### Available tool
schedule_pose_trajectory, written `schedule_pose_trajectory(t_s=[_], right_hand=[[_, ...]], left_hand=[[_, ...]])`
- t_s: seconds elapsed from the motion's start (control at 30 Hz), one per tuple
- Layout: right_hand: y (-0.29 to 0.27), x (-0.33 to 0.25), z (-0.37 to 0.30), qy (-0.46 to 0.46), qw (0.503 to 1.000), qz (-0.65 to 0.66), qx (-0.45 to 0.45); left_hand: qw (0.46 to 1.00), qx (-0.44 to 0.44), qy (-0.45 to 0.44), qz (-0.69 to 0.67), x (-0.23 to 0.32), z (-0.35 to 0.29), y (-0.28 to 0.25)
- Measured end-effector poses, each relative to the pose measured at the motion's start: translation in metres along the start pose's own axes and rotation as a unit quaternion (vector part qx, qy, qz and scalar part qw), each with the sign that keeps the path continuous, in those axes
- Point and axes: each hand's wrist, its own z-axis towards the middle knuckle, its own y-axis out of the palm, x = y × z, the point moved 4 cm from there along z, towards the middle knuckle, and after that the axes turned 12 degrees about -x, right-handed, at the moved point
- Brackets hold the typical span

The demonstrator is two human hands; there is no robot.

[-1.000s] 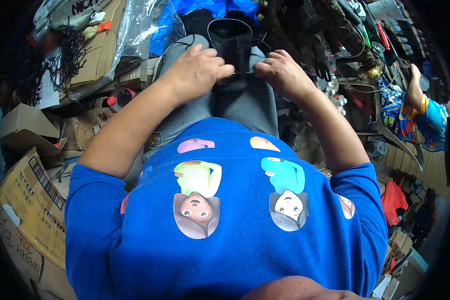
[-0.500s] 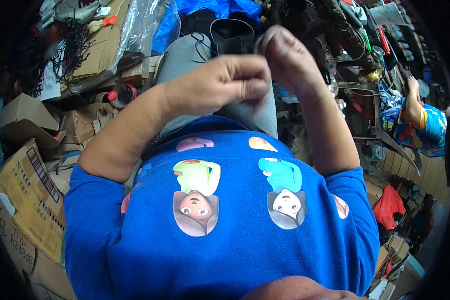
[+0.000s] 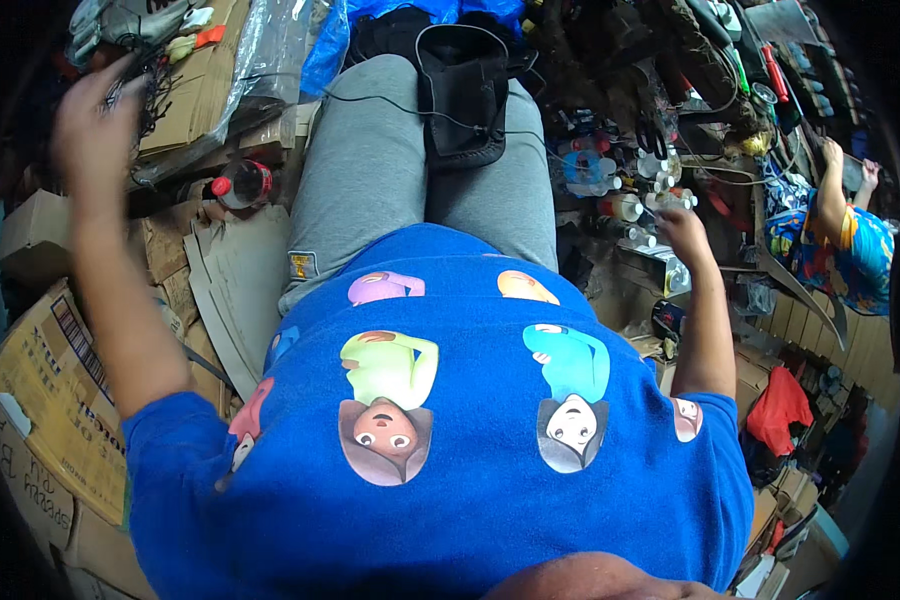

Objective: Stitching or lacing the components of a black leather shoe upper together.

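A black shoe-like piece [image 3: 465,105] with a rounded, stitched end rests between my knees on grey trousers [image 3: 360,150]. Across it runs a thin black cord [image 3: 400,106], stretching over both thighs. My left hand [image 3: 95,130] is flung out to the far left, smeared by motion, beside a tangle of black cords [image 3: 155,105]; its fingers cannot be made out. Out to the right, my right hand [image 3: 684,238] is closed near several plastic bottles [image 3: 625,207]. What it grips is too small to tell.
Left of my legs lie a red-capped bottle [image 3: 242,186], cardboard pieces [image 3: 225,290] and a printed carton [image 3: 60,400]. Tools, including a red-handled one [image 3: 774,72], crowd the upper right. A curved blade-like piece [image 3: 795,285] lies near another person in a colourful shirt [image 3: 855,255].
My hands, close together above my lap before, have swung wide apart to left and right. The black piece and the cord across it now show plainly.
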Motion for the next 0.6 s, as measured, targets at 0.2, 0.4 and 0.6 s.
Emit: schedule_pose_trajectory(t_s=[0.2,0.4,0.6], right_hand=[[-0.009,-0.207,0.032,-0.378,0.903,0.2,0.031],[-0.006,-0.235,0.047,-0.413,0.902,0.123,-0.013],[-0.056,-0.14,0.026,0.02,0.953,-0.303,0.009]], left_hand=[[0.83,-0.206,0.363,-0.371,0.241,-0.004,0.102],[0.813,-0.339,0.362,-0.305,0.271,0.016,0.113],[0.739,-0.435,0.338,-0.387,0.269,0.015,0.143]])
